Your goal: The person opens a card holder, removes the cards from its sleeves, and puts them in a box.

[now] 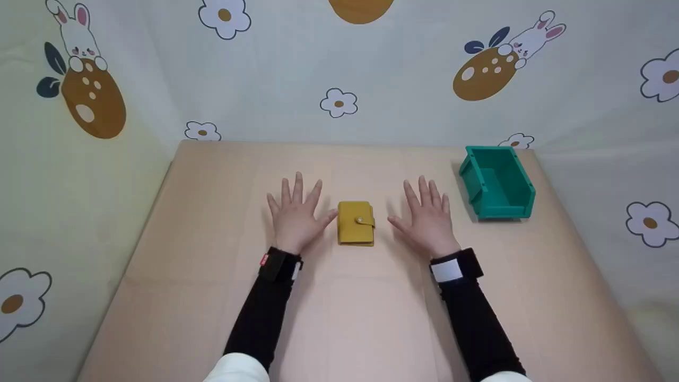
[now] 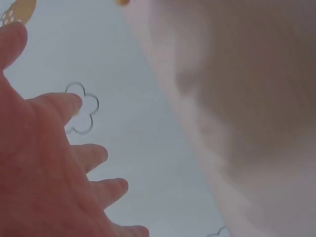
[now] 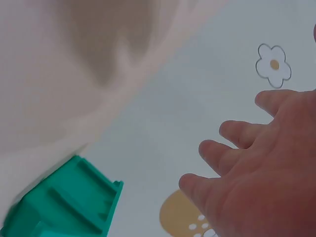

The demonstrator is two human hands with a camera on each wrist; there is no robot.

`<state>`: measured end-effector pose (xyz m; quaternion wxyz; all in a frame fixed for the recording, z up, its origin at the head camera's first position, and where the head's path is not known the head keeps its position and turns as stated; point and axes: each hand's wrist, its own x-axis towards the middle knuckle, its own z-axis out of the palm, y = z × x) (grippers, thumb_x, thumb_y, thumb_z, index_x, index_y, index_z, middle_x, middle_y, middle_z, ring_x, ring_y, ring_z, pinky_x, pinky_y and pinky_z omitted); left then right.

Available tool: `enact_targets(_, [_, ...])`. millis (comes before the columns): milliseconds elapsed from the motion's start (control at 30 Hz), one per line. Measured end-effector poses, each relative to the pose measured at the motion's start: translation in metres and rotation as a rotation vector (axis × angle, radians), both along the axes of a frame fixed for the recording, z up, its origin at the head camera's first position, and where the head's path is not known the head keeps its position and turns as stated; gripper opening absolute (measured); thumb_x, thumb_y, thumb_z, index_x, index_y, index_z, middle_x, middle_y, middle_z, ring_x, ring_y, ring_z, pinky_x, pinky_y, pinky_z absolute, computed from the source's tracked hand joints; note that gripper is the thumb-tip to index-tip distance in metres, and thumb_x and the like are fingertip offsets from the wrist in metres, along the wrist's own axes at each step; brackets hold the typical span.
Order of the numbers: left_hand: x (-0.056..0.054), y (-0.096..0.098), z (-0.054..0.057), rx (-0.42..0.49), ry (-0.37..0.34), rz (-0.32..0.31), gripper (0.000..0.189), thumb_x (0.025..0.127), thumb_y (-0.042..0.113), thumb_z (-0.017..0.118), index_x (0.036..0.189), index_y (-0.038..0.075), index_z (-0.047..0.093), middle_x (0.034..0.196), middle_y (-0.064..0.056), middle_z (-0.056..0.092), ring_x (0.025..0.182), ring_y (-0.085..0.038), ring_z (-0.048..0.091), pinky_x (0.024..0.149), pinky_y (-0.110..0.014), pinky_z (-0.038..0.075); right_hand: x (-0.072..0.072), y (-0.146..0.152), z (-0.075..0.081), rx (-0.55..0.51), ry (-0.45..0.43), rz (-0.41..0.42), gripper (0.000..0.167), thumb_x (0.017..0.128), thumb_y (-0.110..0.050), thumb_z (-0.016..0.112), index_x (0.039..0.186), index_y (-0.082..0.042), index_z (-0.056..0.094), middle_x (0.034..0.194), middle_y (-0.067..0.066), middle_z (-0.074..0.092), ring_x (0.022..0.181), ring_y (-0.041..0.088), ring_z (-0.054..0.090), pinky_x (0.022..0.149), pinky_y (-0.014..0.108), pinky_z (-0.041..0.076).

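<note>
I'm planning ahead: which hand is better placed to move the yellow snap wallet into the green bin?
Probably the right hand: it's empty and between the snap wallet and green bin, though the left hand is nearer the wallet.

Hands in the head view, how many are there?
2. The left hand is left of the yellow wallet; the right hand is between the wallet and the green bin.
</note>
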<state>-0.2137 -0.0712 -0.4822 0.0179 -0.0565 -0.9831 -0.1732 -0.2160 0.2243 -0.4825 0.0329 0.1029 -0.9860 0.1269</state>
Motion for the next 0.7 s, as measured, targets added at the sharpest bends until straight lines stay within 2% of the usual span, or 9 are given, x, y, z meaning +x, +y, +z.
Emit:
enact_targets(167, [0.003, 0.021, -0.004, -0.022, -0.028, -0.04, 0.079, 0.091, 0.071, 0.045, 0.156, 0.029, 0.028, 0.164, -0.012, 0.005, 0.148, -0.04, -0.002, 0.11, -0.068, -0.004, 0.0, -0.018, -0.004, 0.006, -0.024, 0.021, 0.087, 0.093, -0.059, 0.055, 0.158, -0.013, 0.02, 0.162, 0.021, 0.01, 0.148, 0.041, 0.006, 0.114, 0.06, 0.005])
enact_targets(267, [0.005, 0.031, -0.006, -0.026, -0.056, -0.061, 0.077, 0.092, 0.07, 0.046, 0.156, 0.029, 0.03, 0.164, -0.013, 0.006, 0.148, -0.04, 0.0, 0.11, -0.067, -0.001, 0.001, -0.03, -0.005, -0.008, -0.022, 0.024, 0.084, 0.094, -0.054, 0.057, 0.157, -0.011, 0.023, 0.159, 0.022, 0.02, 0.145, 0.042, 0.018, 0.115, 0.058, 0.012])
enact_targets(367, [0.008, 0.038, -0.007, -0.007, -0.072, -0.079, 0.073, 0.093, 0.064, 0.051, 0.154, 0.026, 0.036, 0.163, -0.015, 0.012, 0.148, -0.041, 0.006, 0.111, -0.066, 0.005, 0.003, -0.041, -0.006, -0.023, -0.015, 0.026, 0.078, 0.094, -0.049, 0.06, 0.155, -0.008, 0.03, 0.151, 0.023, 0.036, 0.137, 0.042, 0.034, 0.111, 0.056, 0.024])
enact_targets(533, [0.012, 0.043, -0.009, 0.001, -0.072, -0.114, 0.063, 0.094, 0.047, 0.062, 0.147, 0.016, 0.048, 0.157, -0.019, 0.03, 0.141, -0.042, 0.028, 0.109, -0.059, 0.025, 0.005, -0.055, -0.009, -0.008, -0.008, 0.04, 0.063, 0.094, -0.042, 0.064, 0.142, -0.004, 0.049, 0.129, 0.02, 0.056, 0.118, 0.037, 0.051, 0.097, 0.051, 0.04])
enact_targets(700, [0.014, 0.046, -0.01, -0.036, -0.053, -0.161, 0.053, 0.092, 0.039, 0.067, 0.137, 0.012, 0.058, 0.145, -0.017, 0.046, 0.125, -0.038, 0.045, 0.097, -0.051, 0.042, 0.006, -0.067, -0.012, 0.028, 0.013, 0.078, 0.048, 0.093, -0.038, 0.067, 0.124, -0.002, 0.059, 0.111, 0.015, 0.06, 0.101, 0.032, 0.056, 0.085, 0.047, 0.046])
